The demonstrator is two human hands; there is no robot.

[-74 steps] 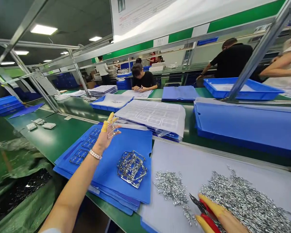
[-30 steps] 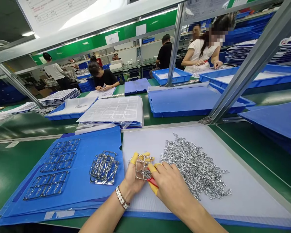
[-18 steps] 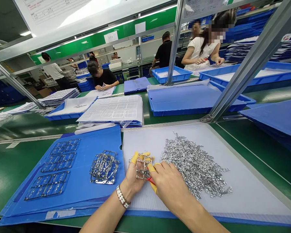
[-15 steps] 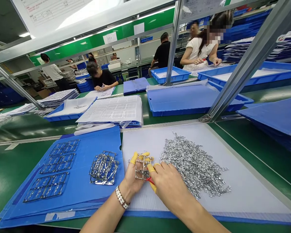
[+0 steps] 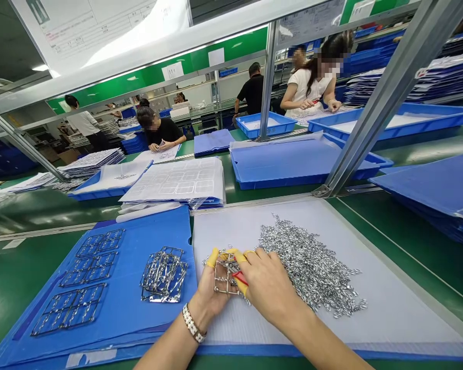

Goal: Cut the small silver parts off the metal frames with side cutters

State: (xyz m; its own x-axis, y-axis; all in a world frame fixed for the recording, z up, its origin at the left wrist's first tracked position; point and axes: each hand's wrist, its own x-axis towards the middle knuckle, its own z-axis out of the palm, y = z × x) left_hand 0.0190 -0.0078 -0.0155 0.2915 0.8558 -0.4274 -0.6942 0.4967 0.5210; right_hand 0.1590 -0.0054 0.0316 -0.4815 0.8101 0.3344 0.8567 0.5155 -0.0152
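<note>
Silver stamped-metal frame (image 5: 226, 275), clamped for steadiness in the yellow-capped fingertips (image 5: 213, 257) of the left hand (image 5: 210, 298), meets red-handled cutters (image 5: 239, 278) gripped by the right hand (image 5: 264, 288), a heap of loose silver parts (image 5: 310, 264) just beyond the fingers.

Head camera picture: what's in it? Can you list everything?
metal frame: one, silver, in left hand
frame tangle: one, silver, on blue folder
flat frames: three, silver, on blue folder
small metal pieces: many, silver, on white board
side cutters: one, red-handled, in right hand
trays: several, blue, farther along bench
co-workers: at least four, black or white tops, beyond
left hand: one, yellow finger cot, white bracelet
right hand: one, yellow finger cot
</note>
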